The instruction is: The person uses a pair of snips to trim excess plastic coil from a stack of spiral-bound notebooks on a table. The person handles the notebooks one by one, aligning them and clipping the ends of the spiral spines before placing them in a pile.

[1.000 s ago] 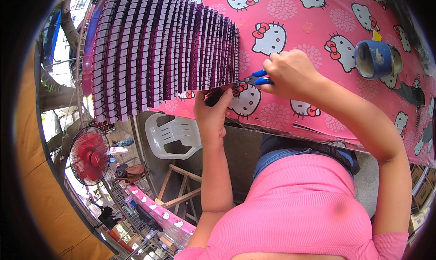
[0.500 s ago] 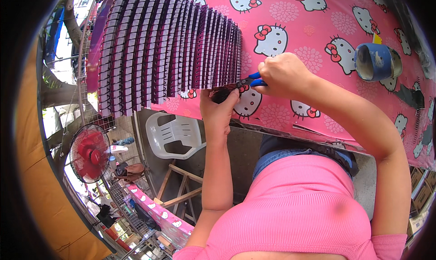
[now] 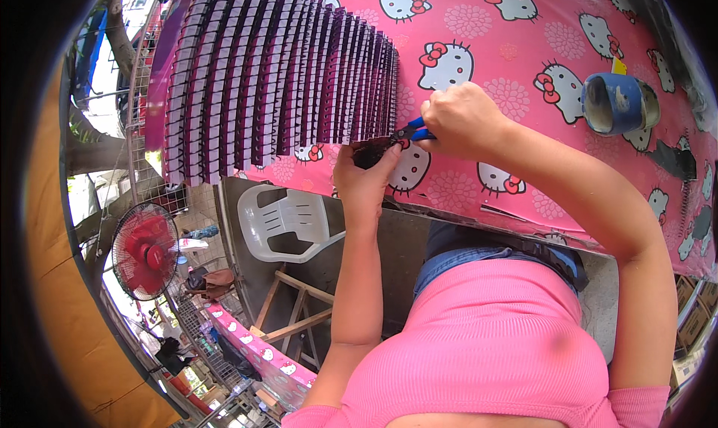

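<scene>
A long, fanned-out stack of spiral-bound notebooks (image 3: 262,77) with purple edges and black coils covers the left of the table. My left hand (image 3: 360,180) is closed at the near right corner of this stack, thumb and fingers around the end of a notebook; something dark shows between them. My right hand (image 3: 465,121) grips small blue-handled cutting pliers (image 3: 419,129). Their dark jaws point left and meet the coil end just above my left thumb. Whether the jaws are apart is too small to see.
The pink patterned cloth (image 3: 467,20) covers the table. To the right lie a blue roll (image 3: 621,103) on its side and dark scraps (image 3: 677,159). Below the table's edge stand a white plastic chair (image 3: 284,222), a wooden frame (image 3: 299,308) and a red fan (image 3: 146,252).
Both hands stay at the same corner of the stack, with the left hand shifted slightly right. The view has moved a little; the pliers remain in my right hand.
</scene>
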A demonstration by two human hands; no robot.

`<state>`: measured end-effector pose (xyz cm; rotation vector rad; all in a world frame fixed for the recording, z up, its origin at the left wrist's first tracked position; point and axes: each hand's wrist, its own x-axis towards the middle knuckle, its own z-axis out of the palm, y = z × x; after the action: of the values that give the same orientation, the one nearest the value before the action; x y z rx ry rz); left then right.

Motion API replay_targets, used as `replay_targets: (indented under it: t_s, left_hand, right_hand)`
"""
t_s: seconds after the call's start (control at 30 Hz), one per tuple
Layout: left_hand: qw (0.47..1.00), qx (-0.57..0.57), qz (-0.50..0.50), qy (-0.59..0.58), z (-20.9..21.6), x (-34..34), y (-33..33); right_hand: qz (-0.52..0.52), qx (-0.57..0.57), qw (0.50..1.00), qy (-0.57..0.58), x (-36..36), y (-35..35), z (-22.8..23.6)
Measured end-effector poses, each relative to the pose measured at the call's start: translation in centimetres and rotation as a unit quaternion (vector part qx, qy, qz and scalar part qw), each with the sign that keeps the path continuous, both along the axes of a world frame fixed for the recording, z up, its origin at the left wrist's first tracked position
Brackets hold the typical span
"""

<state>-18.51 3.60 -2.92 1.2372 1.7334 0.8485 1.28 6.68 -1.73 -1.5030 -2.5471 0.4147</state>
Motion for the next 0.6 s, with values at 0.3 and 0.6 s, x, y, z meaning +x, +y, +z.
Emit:
replay_targets:
  t_s: [0.3,0.6]
  left_hand:
    - [0.999,-0.041,-0.018,0.021,1.4,-0.3,-0.1]
    - [0.953,0.139,-0.093,0.251,-0.2,0.2,0.6]
  right_hand:
    - [-0.008,0.220,0.974,-0.048,0.6,-0.7,-1.6]
    - [0.019,0.015,0.999,-0.026,0.0,0.3,1.1]
